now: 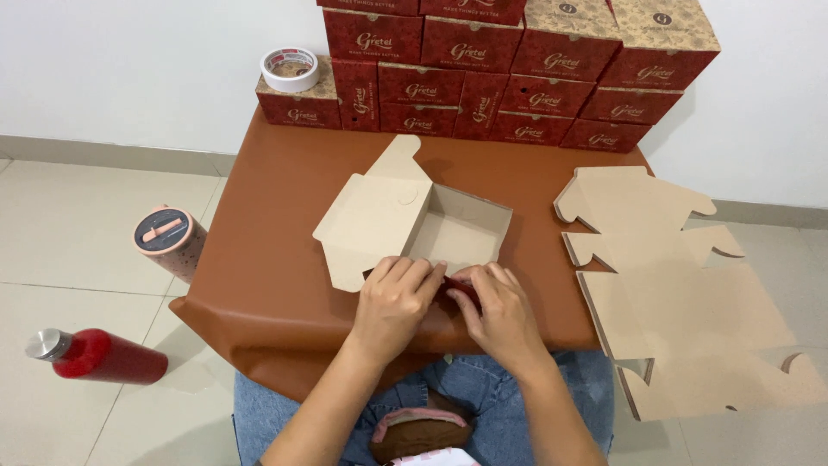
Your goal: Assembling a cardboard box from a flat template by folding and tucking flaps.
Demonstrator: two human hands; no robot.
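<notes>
Both hands, left hand (398, 298) and right hand (493, 304), are pinching the near wall of the half-folded cardboard box (414, 226) at frame centre on the brown table (285, 216), fingers closed on its edge. Judged light, stiff, crease-prone; edges are offering the best hold. Flat blanks (681, 293) are lying right.

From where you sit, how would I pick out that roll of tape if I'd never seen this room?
Start at the brown table and look to its far edge, where red boxes are stacked against the white wall. The roll of tape lies flat on the single low box at the stack's left end. It is the only round, white thing there, a ring among square red cartons.
</notes>
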